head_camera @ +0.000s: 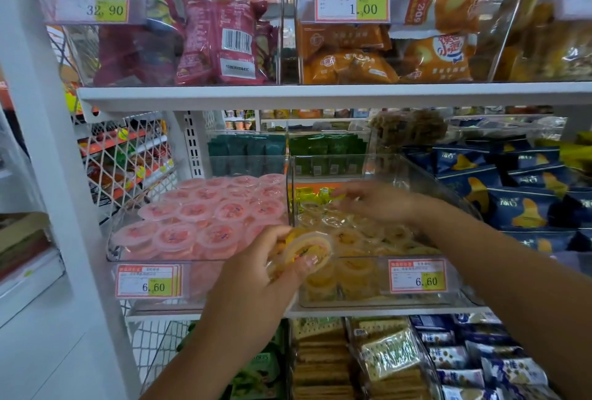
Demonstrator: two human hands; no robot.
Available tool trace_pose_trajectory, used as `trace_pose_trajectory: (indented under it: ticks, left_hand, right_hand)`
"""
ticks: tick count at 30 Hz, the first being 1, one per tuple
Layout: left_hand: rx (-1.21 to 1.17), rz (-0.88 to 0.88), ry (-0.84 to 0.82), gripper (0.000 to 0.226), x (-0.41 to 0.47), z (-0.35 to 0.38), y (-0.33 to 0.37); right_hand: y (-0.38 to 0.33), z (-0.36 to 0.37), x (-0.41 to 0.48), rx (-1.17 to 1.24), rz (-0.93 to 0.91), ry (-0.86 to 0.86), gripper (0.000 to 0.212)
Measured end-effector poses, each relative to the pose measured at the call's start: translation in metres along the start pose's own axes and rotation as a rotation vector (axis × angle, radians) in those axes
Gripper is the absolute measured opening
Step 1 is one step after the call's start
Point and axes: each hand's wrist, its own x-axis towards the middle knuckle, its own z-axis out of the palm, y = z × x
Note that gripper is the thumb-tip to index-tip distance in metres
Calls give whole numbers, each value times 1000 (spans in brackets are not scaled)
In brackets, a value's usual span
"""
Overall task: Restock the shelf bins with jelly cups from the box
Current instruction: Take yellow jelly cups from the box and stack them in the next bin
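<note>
The left hand [256, 268] came up from six o'clock and gripped a round yellow jelly cup with a clear plastic lid [307, 249], the thumb pressed across its top. It held the cup against the front left corner of the clear plastic bin of yellow jelly cups [368, 303]. More clear plastic showed under the fingers, though how many cups it held could not be told. At one o'clock from that hand, the right hand [371, 201] reached into the same bin, its fingers stretched toward nine o'clock over the cups at the back. Motion blur hid whether it gripped anything. At nine o'clock of this bin, touching it side by side, stood a second clear plastic bin [198, 260] packed with round pink jelly cups [205, 207] lying lid-up in rows. An orange-bordered price tag reading 6.60 [418, 276] hung on the front of the yellow bin, and a matching tag [147, 281] hung on the pink one. At three o'clock lay dark blue snack packets [512, 182]. At twelve o'clock, behind both bins, stood green sachets [326, 143] under a white metal shelf [320, 93].
</note>
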Motion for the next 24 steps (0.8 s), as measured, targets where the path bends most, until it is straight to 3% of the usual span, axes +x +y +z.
trace_pose_trajectory:
  ticks: [1, 3, 5, 7, 9, 13, 17, 24]
  left_hand:
    - [1, -2, -6, 29, 2, 3, 1]
    - [-7, -10, -11, 25, 6, 8, 4]
    - [-23, -30, -21, 25, 9, 14, 8]
    - [-43, -49, -27, 28, 13, 20, 11]
    - [-65, -67, -31, 33, 16, 25, 14]
    - [-134, -63, -104, 38, 15, 28, 15]
    - [-150, -54, -221, 48, 8, 23, 16]
    - [-188, -47, -224, 51, 16, 19, 20]
  right_hand:
    - [-6, -9, -10, 157, -27, -23, 51]
    - [-16, -23, -33, 477, -104, -240, 45]
    - [-26, -26, -53, 567, -203, -394, 38]
    - [-31, -17, -61, 518, -245, -310, 29]
    - [-32, -9, -61, 480, -221, -109, 20]
    - [6, -22, -33, 146, -14, 260, 15]
    - [45, -21, -8, -104, 222, 136, 19]
    - [52, -4, 1, 71, 335, -49, 21]
